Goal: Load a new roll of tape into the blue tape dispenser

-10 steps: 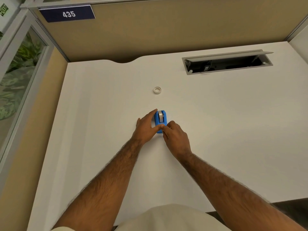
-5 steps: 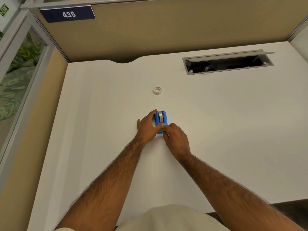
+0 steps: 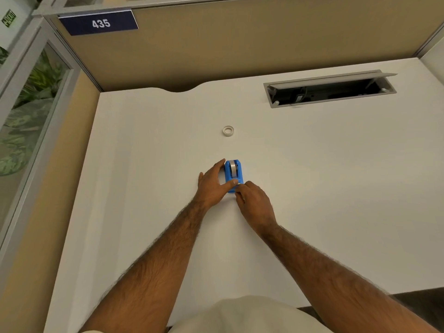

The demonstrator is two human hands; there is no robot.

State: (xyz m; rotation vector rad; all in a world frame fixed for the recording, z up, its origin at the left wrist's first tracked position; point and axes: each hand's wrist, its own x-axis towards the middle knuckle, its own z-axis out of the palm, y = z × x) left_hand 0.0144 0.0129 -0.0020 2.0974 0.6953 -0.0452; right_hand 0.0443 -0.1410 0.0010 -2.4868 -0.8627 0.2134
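Note:
A small blue tape dispenser [image 3: 236,173] stands on the white desk [image 3: 312,188] with a grey-white roll of tape [image 3: 231,167] seated in it. My left hand [image 3: 212,186] wraps its left side, thumb laid across the near end. My right hand [image 3: 254,204] sits just behind the near end, fingertips pinched together at the cutter; what they pinch is too small to make out, perhaps the tape's end. A second small white ring, a tape roll or core [image 3: 228,130], lies flat on the desk beyond the dispenser, apart from both hands.
An open cable tray [image 3: 329,88] with a raised grey lid is set into the desk at the back right. Tan cubicle partitions [image 3: 240,44] close the back and left. A notch cuts the desk's rear edge. My light-coloured lap shows at the bottom.
Almost nothing differs. Both hands stay on the dispenser; my right fingertips have shifted only slightly at its near end.

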